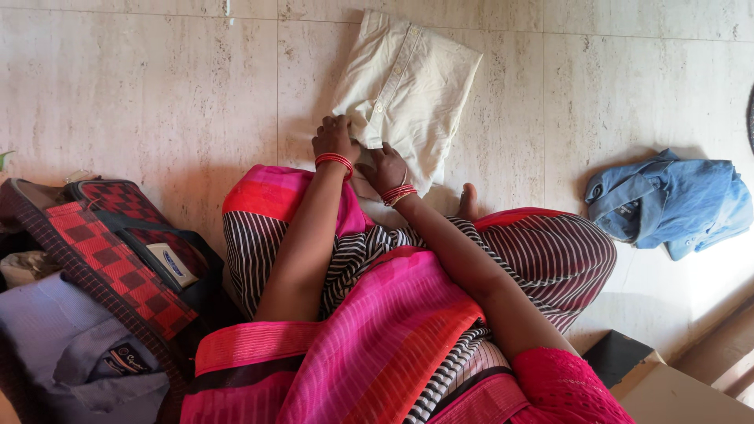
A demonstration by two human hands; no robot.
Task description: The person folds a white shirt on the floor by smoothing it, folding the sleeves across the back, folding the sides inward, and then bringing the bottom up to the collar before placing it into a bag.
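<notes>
Left hand (335,138) is clenched on the near edge of the folded cream shirt (408,90); right hand (385,168), just beside it, presses flat on the same edge with fingers spread. The shirt lies on the tiled floor (141,86) directly ahead of both hands, button placket up. In my judgement the fold needs both hands holding the edge level and smoothing outward so the layers stay square. A crumpled blue denim shirt (667,202) lies well right; an open red checked bag (118,259) sits left.
</notes>
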